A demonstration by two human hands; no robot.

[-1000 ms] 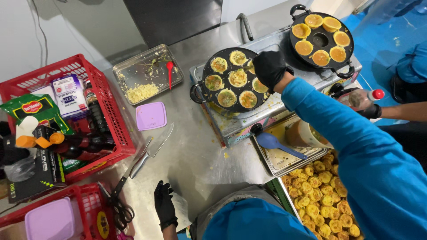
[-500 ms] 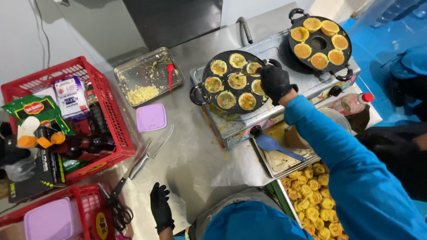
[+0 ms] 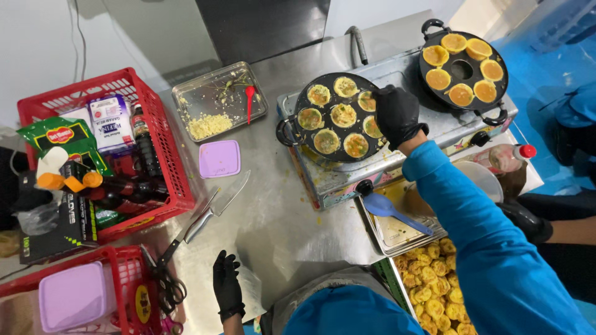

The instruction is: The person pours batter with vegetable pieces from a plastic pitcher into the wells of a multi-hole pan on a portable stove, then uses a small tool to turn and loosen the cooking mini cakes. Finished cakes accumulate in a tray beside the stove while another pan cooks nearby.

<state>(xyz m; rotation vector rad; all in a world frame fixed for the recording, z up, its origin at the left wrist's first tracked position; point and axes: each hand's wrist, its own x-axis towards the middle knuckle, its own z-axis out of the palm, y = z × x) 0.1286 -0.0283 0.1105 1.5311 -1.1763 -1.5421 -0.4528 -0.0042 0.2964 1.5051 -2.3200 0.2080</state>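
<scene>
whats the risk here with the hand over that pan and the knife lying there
The right hand works at the edge of the dimpled black pan on the stove, so the glove could touch hot metal or filling. The pan's left side overhangs the stove a bit; a push might tip it. The knife lies loose on the steel counter near the left hand, blade exposed, so a blind reach could likely catch it.

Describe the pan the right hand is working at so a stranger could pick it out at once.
Find the steel stove at the back of the metal counter; two round black moulded pans sit on it. The wanted pan is the nearer, left one, under the black-gloved right hand. Its cakes show green flecks, while the far pan holds plain orange ones.
</scene>
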